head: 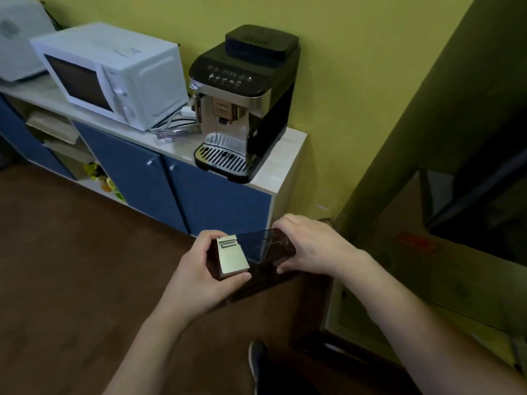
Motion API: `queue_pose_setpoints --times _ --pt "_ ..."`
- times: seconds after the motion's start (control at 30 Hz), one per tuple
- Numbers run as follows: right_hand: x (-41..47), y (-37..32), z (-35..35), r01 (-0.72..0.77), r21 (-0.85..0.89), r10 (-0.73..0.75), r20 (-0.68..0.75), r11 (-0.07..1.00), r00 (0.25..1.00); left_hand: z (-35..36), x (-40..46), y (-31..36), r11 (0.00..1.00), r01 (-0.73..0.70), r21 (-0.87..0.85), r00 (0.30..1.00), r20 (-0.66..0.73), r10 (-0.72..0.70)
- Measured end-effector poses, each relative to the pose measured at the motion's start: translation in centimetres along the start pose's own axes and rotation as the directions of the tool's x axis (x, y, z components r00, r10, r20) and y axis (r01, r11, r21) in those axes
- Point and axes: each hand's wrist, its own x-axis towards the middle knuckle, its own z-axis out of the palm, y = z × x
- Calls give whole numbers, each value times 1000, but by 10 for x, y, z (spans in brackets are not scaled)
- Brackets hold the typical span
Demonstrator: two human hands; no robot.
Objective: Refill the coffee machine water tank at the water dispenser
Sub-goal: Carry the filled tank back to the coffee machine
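I hold a dark, see-through water tank [258,249] with a silver front panel in front of me, below the cabinet. My left hand [196,269] grips its silver end and my right hand [308,246] grips the far end. The black and silver coffee machine [242,104] stands on the right end of the wooden counter [285,155], above and beyond the tank. No water dispenser is in view.
A white microwave [114,72] sits left of the coffee machine, with cables [174,126] between them. Blue cabinet doors [171,183] lie under the counter. A yellow wall is behind, a cardboard box [427,252] at the right, and my shoe [258,363] on the brown floor.
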Motion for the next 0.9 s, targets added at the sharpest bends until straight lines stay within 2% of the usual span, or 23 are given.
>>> queue_pose_setpoints --times 0.23,0.4,0.57,0.8,0.9 --pt "126 58 -19 75 -135 -73 16 988 997 6 104 -22 990 72 117 997 -12 -71" --pt "205 109 -34 69 -160 -78 -50 985 996 9 191 -29 984 64 167 993 86 -79" --pt "258 149 -72 31 -189 -31 -1 981 1000 9 267 -27 988 109 112 967 216 -132" --pt "313 200 -105 13 -432 28 88 902 996 43 345 -22 988 151 24 970 187 -153" --pt "332 220 -107 23 -466 41 127 885 991 58 367 -21 982 187 0 964 195 -183"
